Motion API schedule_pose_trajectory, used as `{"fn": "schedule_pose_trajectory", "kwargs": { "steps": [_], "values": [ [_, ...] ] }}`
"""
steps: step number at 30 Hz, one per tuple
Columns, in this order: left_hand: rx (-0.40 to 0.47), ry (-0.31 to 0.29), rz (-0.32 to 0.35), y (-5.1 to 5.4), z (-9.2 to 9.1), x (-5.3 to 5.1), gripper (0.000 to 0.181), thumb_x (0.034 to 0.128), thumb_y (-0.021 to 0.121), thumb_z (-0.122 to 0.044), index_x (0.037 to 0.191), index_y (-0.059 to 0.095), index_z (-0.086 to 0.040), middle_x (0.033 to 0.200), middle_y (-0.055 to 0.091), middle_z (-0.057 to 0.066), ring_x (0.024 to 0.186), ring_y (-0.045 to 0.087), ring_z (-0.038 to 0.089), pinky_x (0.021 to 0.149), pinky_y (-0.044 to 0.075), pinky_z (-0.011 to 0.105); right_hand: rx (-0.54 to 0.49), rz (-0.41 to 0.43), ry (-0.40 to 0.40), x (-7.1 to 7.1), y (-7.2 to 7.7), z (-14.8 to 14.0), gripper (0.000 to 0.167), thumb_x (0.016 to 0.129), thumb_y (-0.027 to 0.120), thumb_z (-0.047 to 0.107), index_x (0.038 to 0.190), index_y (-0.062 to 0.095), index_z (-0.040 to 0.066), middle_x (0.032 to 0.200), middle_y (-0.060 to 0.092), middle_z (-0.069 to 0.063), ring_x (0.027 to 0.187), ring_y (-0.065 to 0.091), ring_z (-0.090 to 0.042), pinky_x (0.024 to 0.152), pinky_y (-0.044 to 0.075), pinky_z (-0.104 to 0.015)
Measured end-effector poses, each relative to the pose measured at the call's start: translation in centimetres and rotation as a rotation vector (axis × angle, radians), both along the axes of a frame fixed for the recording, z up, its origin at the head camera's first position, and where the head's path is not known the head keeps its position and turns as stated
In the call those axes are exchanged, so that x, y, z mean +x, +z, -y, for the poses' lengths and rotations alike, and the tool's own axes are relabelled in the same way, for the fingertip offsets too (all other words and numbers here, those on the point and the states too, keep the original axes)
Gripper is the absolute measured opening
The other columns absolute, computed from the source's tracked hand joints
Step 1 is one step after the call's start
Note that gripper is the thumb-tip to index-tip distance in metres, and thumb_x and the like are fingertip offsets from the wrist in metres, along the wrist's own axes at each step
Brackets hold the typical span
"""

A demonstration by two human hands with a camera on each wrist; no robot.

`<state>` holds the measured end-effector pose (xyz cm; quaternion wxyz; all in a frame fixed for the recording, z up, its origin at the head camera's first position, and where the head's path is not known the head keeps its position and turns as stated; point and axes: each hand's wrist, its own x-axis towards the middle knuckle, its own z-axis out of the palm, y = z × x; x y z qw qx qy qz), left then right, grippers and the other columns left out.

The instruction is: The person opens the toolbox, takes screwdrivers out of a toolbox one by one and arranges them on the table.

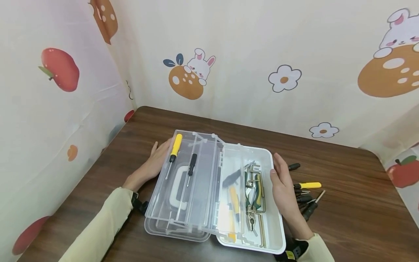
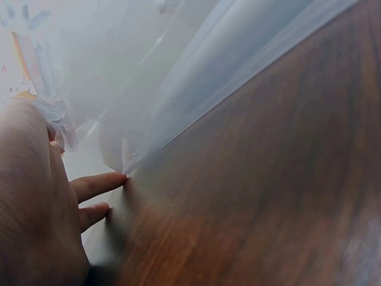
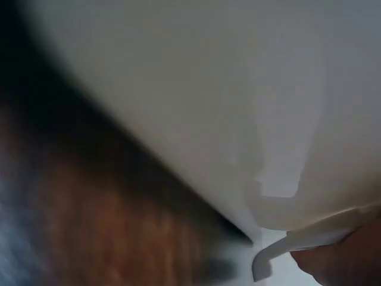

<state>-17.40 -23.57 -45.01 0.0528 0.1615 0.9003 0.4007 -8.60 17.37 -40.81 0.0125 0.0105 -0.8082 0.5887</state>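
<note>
A toolbox stands open on the table, its clear lid and tray [image 1: 204, 182] folded to the left of the white base [image 1: 273, 218]. On the clear side lie a yellow screwdriver [image 1: 176, 145] and a small black screwdriver [image 1: 192, 165]. Inside the base are green-yellow pliers [image 1: 257, 193], hex keys [image 1: 263, 229] and other tools, some seen through clear plastic. My left hand [image 1: 158, 158] touches the lid's left edge; in the left wrist view the fingers of that hand [image 2: 98, 187] are extended. My right hand [image 1: 283, 185] rests against the base's right wall, fingers straight.
Right of the box, partly behind my right hand, lie several screwdrivers, among them a yellow-handled one [image 1: 311, 185] and black-handled ones [image 1: 309, 210]. A patterned curtain [image 1: 242, 72] hangs behind and to the left of the brown table [image 1: 353, 174].
</note>
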Motion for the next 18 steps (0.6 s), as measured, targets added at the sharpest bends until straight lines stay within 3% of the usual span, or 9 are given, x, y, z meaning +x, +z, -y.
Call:
{"fn": "schedule_pose_trajectory", "kwargs": {
  "steps": [2,5,7,9,12,14,18],
  "values": [
    [0.005,-0.005,0.010,0.1,-0.1,0.1,0.065,0.1139,0.013,-0.050,0.169,0.015,-0.017,0.175,0.023,0.011,0.163,0.013,0.037,0.124,-0.015,0.067,-0.007,-0.020,0.008,0.2,-0.4,0.0,0.056,0.115,0.028,0.021,0.168,0.012,0.011,0.175,0.018,-0.013,0.162,0.020,-0.032,0.130,0.026,-0.042],
    [0.026,-0.008,0.035,0.1,-0.2,0.0,0.065,0.1132,0.015,-0.052,0.169,0.017,-0.019,0.174,0.025,0.009,0.163,0.013,0.035,0.124,-0.016,0.067,0.016,-0.040,0.004,0.3,-0.7,-0.2,0.053,0.116,0.028,0.022,0.167,0.019,0.012,0.172,0.026,-0.012,0.159,0.027,-0.031,0.117,0.033,-0.013],
    [0.043,-0.001,0.052,0.5,-0.3,-0.2,0.065,0.1122,0.018,-0.056,0.168,0.022,-0.023,0.172,0.031,0.007,0.162,0.020,0.035,0.125,-0.009,0.069,0.039,-0.043,-0.003,0.4,-0.9,-0.4,0.052,0.116,0.028,0.022,0.166,0.022,0.011,0.171,0.028,-0.012,0.158,0.029,-0.031,0.112,0.035,-0.009],
    [0.059,0.010,0.054,1.3,-0.2,-0.3,0.063,0.1114,0.024,-0.058,0.166,0.027,-0.026,0.170,0.035,0.005,0.159,0.026,0.033,0.127,0.003,0.067,0.045,-0.032,-0.012,0.4,-0.9,-0.4,0.053,0.116,0.028,0.022,0.167,0.021,0.011,0.171,0.028,-0.013,0.158,0.030,-0.031,0.121,0.035,-0.024],
    [0.024,0.040,-0.001,3.3,0.2,0.1,0.059,0.1122,0.029,-0.053,0.165,0.030,-0.026,0.169,0.036,0.004,0.157,0.032,0.033,0.126,0.020,0.066,0.028,-0.026,-0.012,0.4,-1.1,-0.3,0.053,0.115,0.029,0.022,0.167,0.020,0.012,0.171,0.028,-0.013,0.158,0.030,-0.032,0.125,0.030,-0.054],
    [-0.019,0.062,-0.057,5.0,0.5,0.7,0.058,0.1129,0.031,-0.049,0.165,0.031,-0.024,0.170,0.036,0.006,0.158,0.032,0.034,0.125,0.026,0.065,0.016,-0.037,-0.007,0.4,-1.2,-0.2,0.053,0.115,0.029,0.020,0.167,0.020,0.012,0.171,0.028,-0.014,0.158,0.030,-0.034,0.124,0.028,-0.062],
    [-0.118,0.082,-0.173,8.2,0.7,2.2,0.052,0.1132,0.036,-0.043,0.160,0.041,-0.022,0.164,0.046,0.008,0.152,0.042,0.036,0.121,0.033,0.066,0.005,-0.055,0.001,0.1,-1.3,-0.1,0.052,0.115,0.030,0.018,0.166,0.022,0.011,0.170,0.030,-0.016,0.156,0.032,-0.035,0.123,0.028,-0.064]
  ]
}}
